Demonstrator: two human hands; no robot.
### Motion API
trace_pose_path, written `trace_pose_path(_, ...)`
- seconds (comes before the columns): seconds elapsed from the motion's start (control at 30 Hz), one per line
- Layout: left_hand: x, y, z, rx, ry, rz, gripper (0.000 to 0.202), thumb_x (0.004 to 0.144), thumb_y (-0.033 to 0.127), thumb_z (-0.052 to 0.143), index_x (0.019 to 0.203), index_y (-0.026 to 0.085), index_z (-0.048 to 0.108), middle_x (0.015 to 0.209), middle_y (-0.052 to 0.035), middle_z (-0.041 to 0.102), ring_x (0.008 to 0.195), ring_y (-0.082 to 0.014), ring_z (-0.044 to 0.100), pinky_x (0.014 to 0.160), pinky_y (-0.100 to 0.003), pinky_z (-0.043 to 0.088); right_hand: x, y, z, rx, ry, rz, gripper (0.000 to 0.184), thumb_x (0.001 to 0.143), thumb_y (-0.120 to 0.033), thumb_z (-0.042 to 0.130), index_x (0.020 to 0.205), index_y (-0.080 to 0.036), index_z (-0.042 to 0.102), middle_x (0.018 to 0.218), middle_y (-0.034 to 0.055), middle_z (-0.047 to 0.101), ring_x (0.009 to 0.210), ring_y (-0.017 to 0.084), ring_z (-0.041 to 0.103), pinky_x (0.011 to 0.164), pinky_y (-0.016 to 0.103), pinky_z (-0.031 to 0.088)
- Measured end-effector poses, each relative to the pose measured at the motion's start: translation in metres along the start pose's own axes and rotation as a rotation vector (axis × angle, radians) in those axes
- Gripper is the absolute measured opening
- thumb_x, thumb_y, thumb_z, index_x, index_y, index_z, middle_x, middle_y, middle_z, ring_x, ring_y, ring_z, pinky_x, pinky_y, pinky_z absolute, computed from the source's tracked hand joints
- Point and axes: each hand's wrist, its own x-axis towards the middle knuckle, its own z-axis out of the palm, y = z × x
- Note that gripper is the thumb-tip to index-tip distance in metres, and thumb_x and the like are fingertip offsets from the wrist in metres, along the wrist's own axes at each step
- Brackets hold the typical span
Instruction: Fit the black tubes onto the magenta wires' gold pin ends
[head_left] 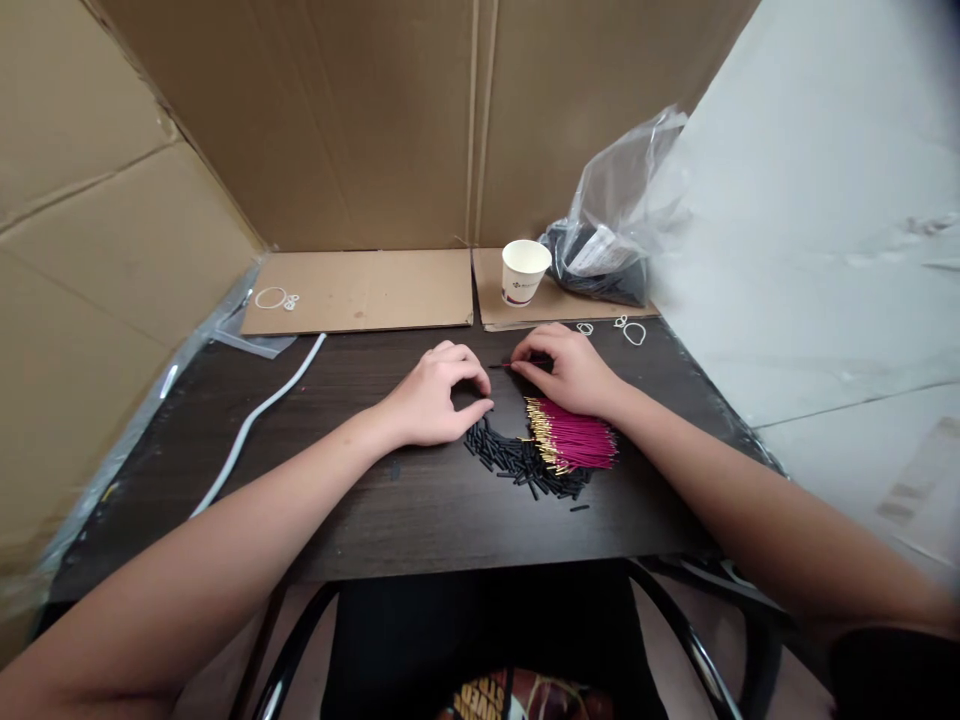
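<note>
My right hand (566, 368) is closed in a pinch on a thin dark-red wire, with a short black piece (499, 366) at its left end. The wire points left, toward my other hand. My left hand (444, 396) is curled, thumb and forefinger tips close together; anything between them is too small to make out. Just below its thumb begins a loose heap of short black tubes (517, 460). A bundle of magenta wires (581, 438) with gold-coloured ends lies under and in front of my right wrist, its gold ends against the black tubes.
A paper cup (524, 272) and a clear plastic bag (611, 255) with dark contents stand on cardboard at the back. White rubber bands (634, 333) lie near it, others (271, 298) at left. A white cable (259, 420) crosses the dark table (360, 530). Cardboard walls (337, 120) enclose it.
</note>
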Motion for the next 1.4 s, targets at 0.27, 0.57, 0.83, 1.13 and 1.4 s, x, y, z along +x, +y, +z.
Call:
trace_pose_path(0.27,0.001,-0.004,0.0,0.0,-0.103,-0.036,0.008,0.095,0.029,0.083,0.092,0.023,0.079,0.107,-0.007,0.074,0.107,-0.0287,0.064,0.106,-0.052,0.049,-0.009,-0.004,-0.047,0.016,-0.358,0.074,0.004,0.096,-0.021,0.072,0.093,-0.019,0.074,0.081,0.0007,0.07,0.07,0.016,0.059,0.07,0.032,0.043)
trace_pose_path(0.57,0.001,0.001,0.003,0.084,-0.152,-0.065,0.01,0.104,0.029,0.071,0.098,0.022,0.072,0.112,-0.0086,0.071,0.112,-0.0302,0.061,0.107,-0.053,0.046,-0.013,-0.009,-0.056,0.014,-0.52,0.08,0.016,0.096,-0.021,0.072,0.08,-0.021,0.073,0.072,-0.0002,0.07,0.062,0.015,0.056,0.062,0.03,0.038)
trace_pose_path(0.83,0.0,-0.004,-0.01,0.06,-0.202,0.017,0.008,0.103,0.025,0.065,0.099,0.022,0.073,0.107,-0.0075,0.073,0.107,-0.0284,0.064,0.103,-0.048,0.051,-0.016,-0.008,-0.045,-0.055,-0.467,0.049,0.016,0.101,-0.02,0.068,0.086,-0.02,0.073,0.083,0.004,0.075,0.072,0.018,0.062,0.069,0.033,0.042)
trace_pose_path(1.13,-0.001,0.001,-0.007,0.122,-0.188,0.007,0.009,0.104,0.026,0.061,0.101,0.022,0.069,0.111,-0.01,0.068,0.109,-0.0299,0.061,0.105,-0.05,0.051,-0.015,-0.024,-0.035,-0.067,-0.452,-0.054,0.014,0.103,-0.017,0.062,0.09,-0.019,0.068,0.09,0.0069,0.072,0.077,0.019,0.06,0.073,0.034,0.044)
trace_pose_path(1.4,-0.001,0.0,-0.004,0.153,-0.179,0.063,0.012,0.107,0.025,0.055,0.101,0.021,0.064,0.108,-0.0108,0.07,0.108,-0.0294,0.061,0.105,-0.05,0.049,-0.015,-0.025,-0.033,-0.045,-0.404,-0.075,0.014,0.106,-0.019,0.059,0.092,-0.02,0.063,0.09,0.0068,0.069,0.078,0.019,0.059,0.075,0.033,0.046)
